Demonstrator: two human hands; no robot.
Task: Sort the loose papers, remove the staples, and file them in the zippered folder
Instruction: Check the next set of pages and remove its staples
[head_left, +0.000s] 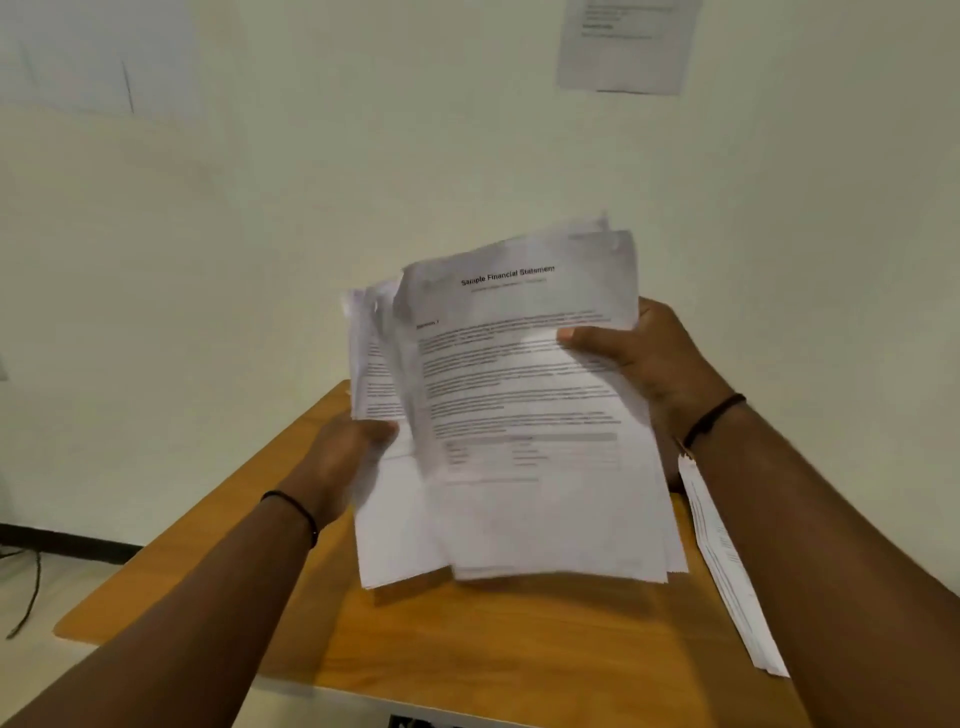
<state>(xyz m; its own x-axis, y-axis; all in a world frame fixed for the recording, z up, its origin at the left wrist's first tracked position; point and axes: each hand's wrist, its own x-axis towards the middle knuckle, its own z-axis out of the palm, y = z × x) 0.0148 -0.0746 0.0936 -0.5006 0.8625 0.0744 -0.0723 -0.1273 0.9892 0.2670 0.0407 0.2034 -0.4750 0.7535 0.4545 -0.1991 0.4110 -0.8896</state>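
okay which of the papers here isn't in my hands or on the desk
The sheet taped to the wall, top right. The stack is in your hands, and another pile lies on the desk under your right arm.

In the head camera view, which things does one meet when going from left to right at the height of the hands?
Left hand → stack of papers held up in both hands → right hand → second pile of papers lying on the wooden table, partly under the right forearm.

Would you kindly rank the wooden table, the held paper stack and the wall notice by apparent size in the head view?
1. Wooden table
2. Held paper stack
3. Wall notice, though it hangs farther away, so its true size is unsure.
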